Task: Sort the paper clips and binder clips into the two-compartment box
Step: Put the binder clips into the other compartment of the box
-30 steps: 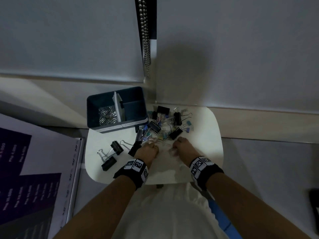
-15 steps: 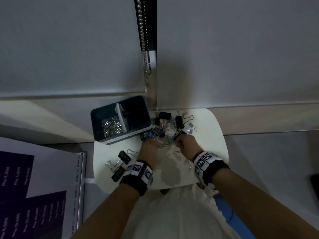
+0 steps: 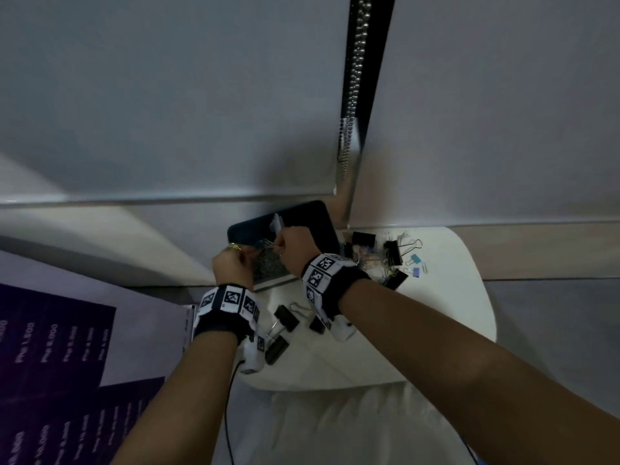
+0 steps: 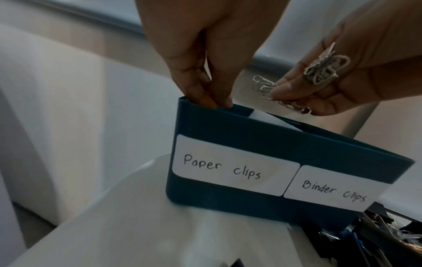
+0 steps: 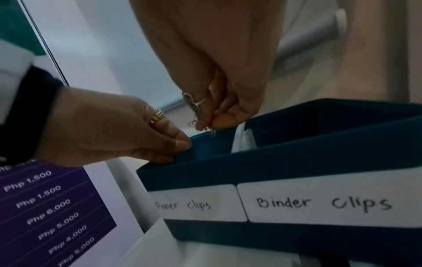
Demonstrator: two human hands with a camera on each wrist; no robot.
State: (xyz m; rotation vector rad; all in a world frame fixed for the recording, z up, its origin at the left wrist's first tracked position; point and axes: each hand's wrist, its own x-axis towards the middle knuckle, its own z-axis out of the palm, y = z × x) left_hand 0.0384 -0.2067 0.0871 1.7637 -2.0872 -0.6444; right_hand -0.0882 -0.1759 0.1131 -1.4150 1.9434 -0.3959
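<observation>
A dark teal two-compartment box point(image 3: 322, 223) stands at the table's back left, labelled "Paper clips" point(image 4: 221, 168) on the left and "Binder clips" point(image 5: 324, 202) on the right. A heap of silver paper clips point(image 3: 268, 263) lies in the left compartment. My right hand point(image 3: 295, 250) hovers over that compartment and pinches a bunch of paper clips point(image 4: 267, 86), with more lying against its palm. My left hand point(image 3: 235, 263) pinches the box's left rim point(image 5: 198, 144) with its fingertips point(image 4: 205, 101). Black and coloured binder clips point(image 3: 392, 253) lie right of the box.
Three black binder clips point(image 3: 285, 318) lie on the small white table point(image 3: 436, 313) under my wrists. A purple price poster point(image 3: 50, 347) lies to the left. A bead chain point(image 3: 352, 78) hangs behind the box. White cloth covers my lap.
Both hands left the clip pile in the middle of the table and moved left and back to the box. The right hand now carries paper clips over the left compartment.
</observation>
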